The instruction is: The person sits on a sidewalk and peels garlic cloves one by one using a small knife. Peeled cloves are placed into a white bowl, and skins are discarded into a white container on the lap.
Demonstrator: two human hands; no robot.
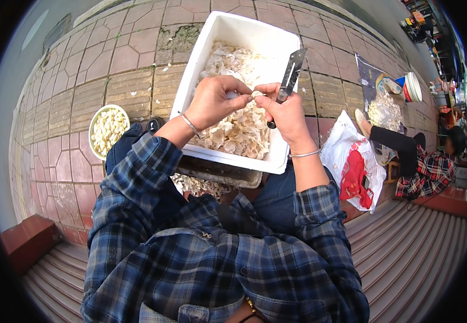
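Over a white foam box (190,87) partly filled with papery garlic skins (239,139), both of my hands meet at a small garlic clove (256,94). My left hand (217,97) pinches the clove from the left with thumb and forefinger. From the other side, my right hand (285,111) has its thumb and fingertips on it too. That hand also holds a peeling knife (292,74), its slotted dark blade pointing up and away and its black handle end showing below the palm. Something whitish, unclear, shows under my left fingers.
A round tub of peeled garlic cloves (108,130) stands left on the paving. Right of the box lies a white plastic bag (334,139) with a red item (354,177). Farther right, a person (427,169) sits near a garlic heap (385,109) and a white bucket (414,87).
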